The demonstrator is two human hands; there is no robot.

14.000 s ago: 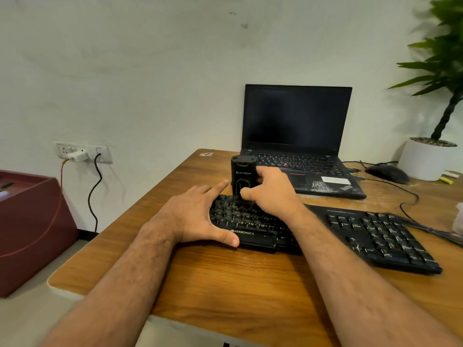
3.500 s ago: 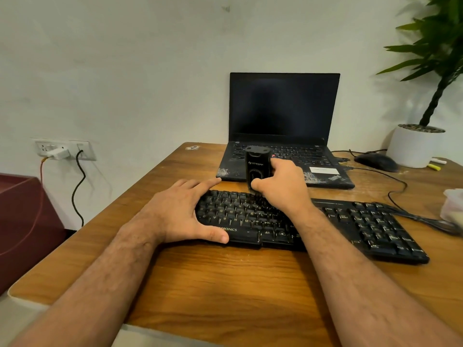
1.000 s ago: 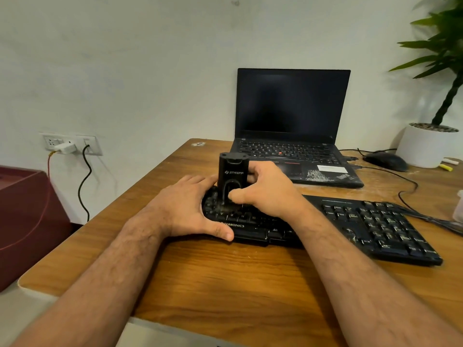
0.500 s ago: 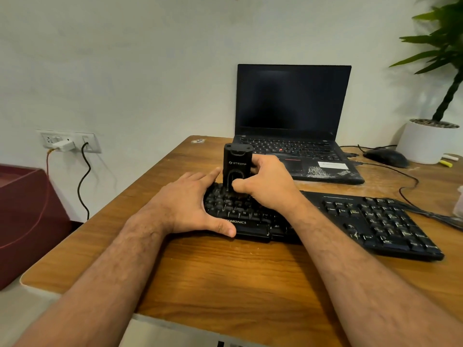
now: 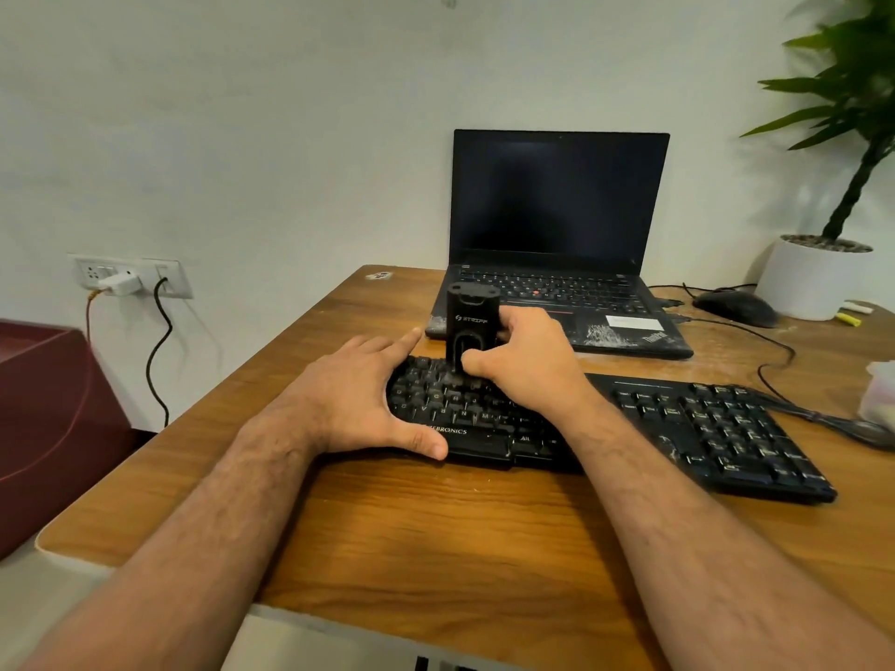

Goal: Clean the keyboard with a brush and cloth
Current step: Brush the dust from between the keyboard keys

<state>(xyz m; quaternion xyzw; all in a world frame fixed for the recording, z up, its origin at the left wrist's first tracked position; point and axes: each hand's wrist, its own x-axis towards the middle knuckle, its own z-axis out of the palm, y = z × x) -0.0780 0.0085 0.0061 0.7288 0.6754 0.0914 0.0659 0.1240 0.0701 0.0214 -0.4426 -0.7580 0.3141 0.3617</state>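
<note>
The right hand (image 5: 525, 365) has its thumb and fingers curled round the lower part of a black brush tool (image 5: 472, 326), thumb on the near face, fingers wrapped behind. The tool stands upright with its lower end down on the upper key rows of the black keyboard (image 5: 702, 428), a little left of the keyboard's middle. The bristles themselves are hidden by the hand and too dark to make out.

The left hand (image 5: 358, 394) lies flat over the keyboard's left end, fingers straight and pointing far, the thumb stretched along the near edge beside the printed brand name. It presses down and curls round nothing.

The keyboard lies slantwise on the wooden desk (image 5: 436, 535), its right end nearer the right edge, its cable running off right. Just behind it an open laptop (image 5: 557, 234) sits with a dark screen. Farther right are a black mouse (image 5: 733, 307) and a plant in a white pot (image 5: 809, 278). On the wall at left, a socket plate (image 5: 131, 276) holds a white charger and a black cord.

No cloth can be made out for certain.
</note>
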